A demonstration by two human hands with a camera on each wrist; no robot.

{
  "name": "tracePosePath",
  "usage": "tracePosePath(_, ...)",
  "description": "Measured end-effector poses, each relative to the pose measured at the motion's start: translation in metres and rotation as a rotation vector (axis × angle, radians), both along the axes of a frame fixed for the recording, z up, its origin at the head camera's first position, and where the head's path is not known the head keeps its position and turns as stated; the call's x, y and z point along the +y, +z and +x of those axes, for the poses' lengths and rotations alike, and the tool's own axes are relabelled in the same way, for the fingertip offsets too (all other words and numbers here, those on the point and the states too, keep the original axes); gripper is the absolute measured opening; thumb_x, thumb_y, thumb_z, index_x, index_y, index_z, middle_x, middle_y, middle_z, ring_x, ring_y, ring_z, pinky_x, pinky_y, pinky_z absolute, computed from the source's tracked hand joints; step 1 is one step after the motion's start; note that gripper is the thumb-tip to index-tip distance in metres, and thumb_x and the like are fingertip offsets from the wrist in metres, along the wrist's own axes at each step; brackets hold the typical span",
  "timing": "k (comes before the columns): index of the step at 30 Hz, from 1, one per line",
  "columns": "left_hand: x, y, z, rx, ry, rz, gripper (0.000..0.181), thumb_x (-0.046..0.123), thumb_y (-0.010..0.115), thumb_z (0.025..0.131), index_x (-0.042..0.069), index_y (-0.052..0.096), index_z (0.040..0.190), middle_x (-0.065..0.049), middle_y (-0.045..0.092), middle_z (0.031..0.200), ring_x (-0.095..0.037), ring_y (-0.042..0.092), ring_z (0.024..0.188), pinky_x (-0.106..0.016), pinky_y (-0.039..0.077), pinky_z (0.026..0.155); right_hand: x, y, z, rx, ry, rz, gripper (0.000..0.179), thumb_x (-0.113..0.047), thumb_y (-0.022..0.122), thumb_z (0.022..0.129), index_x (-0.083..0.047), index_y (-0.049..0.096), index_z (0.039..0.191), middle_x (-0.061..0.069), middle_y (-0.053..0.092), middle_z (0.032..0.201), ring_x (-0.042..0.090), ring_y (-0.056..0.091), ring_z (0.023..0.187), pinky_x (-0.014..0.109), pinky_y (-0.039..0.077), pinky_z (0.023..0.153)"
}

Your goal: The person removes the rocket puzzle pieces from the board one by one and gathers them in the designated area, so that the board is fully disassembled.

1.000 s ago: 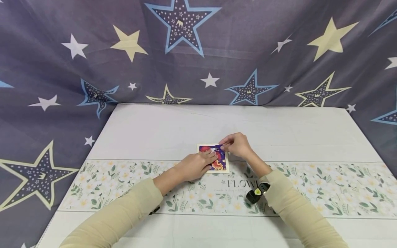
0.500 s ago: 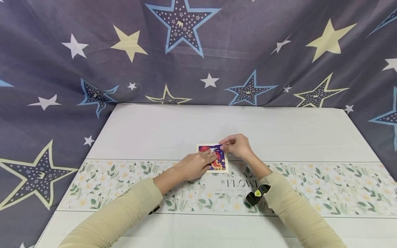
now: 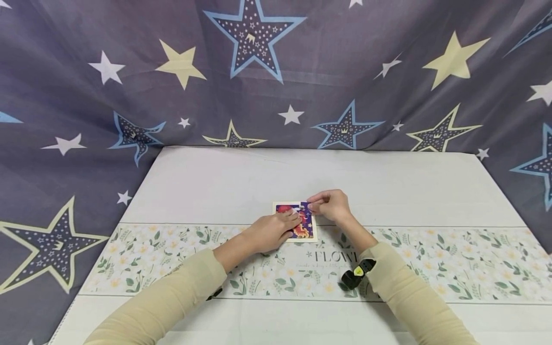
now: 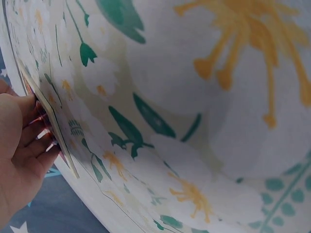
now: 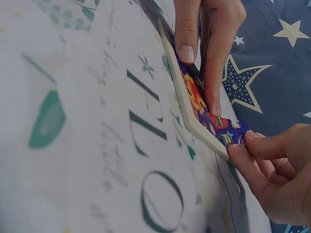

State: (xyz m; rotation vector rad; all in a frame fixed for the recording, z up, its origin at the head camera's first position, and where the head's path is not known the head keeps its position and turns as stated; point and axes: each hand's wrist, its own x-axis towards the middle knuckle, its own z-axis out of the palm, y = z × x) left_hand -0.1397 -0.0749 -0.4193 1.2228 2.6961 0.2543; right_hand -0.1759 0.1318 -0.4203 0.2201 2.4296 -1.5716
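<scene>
A small square jigsaw puzzle (image 3: 307, 230) with a cream border lies on the table, its picture purple, red and orange. My left hand (image 3: 273, 231) rests across the puzzle's left part, fingers extended and pressing on its face; it hides much of the picture. In the right wrist view, the left hand's fingertips touch the picture beside a raised piece. With thumb and index finger my right hand (image 3: 332, 205) pinches a purple puzzle piece (image 5: 237, 132) at the far right corner. That piece is tilted up from the board. The left wrist view shows the left hand (image 4: 24, 150) over the board's edge (image 4: 53, 119).
The white table (image 3: 207, 184) carries a printed floral band (image 3: 172, 268) with lettering under the puzzle. A dark star-patterned cloth (image 3: 276, 62) hangs behind and at the sides. A black strapped device (image 3: 358, 274) is on the right wrist.
My right hand has shifted slightly to the right relative to the board, still pinching the puzzle piece. My left hand stays in place on the puzzle. The head view has shifted a little.
</scene>
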Motion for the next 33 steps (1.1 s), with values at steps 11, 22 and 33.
tracePosePath(11, 0.001, -0.001, 0.000, -0.005, 0.014, -0.023, 0.044, 0.024, 0.049, 0.101, 0.011, 0.047, 0.143, -0.007, 0.045, 0.150, -0.025, 0.040, 0.142, -0.039, 0.041, 0.113, 0.009, -0.004, -0.002, -0.098, -0.065, -0.083, 0.024, 0.001, 0.071, 0.082, 0.003, 0.071, 0.106, 0.019, 0.074, 0.095, 0.014, 0.074, 0.069, 0.027, 0.061, 0.069)
tracePosePath(22, 0.001, -0.001, 0.001, -0.016, 0.026, -0.026, 0.045, 0.025, 0.048, 0.101, 0.012, 0.046, 0.144, -0.006, 0.044, 0.151, -0.023, 0.039, 0.143, -0.039, 0.040, 0.114, 0.028, -0.004, -0.001, -0.137, -0.067, -0.080, 0.027, -0.003, 0.071, 0.084, 0.002, 0.070, 0.110, 0.020, 0.073, 0.104, 0.010, 0.072, 0.066, 0.026, 0.061, 0.070)
tracePosePath(33, 0.000, 0.000, 0.002, -0.009, 0.022, -0.030, 0.045, 0.025, 0.048, 0.102, 0.012, 0.045, 0.144, -0.007, 0.043, 0.151, -0.023, 0.039, 0.143, -0.039, 0.042, 0.112, 0.058, -0.006, 0.006, -0.148, -0.123, -0.085, 0.034, -0.005, 0.072, 0.084, 0.003, 0.067, 0.116, 0.013, 0.073, 0.099, 0.004, 0.070, 0.067, 0.022, 0.060, 0.072)
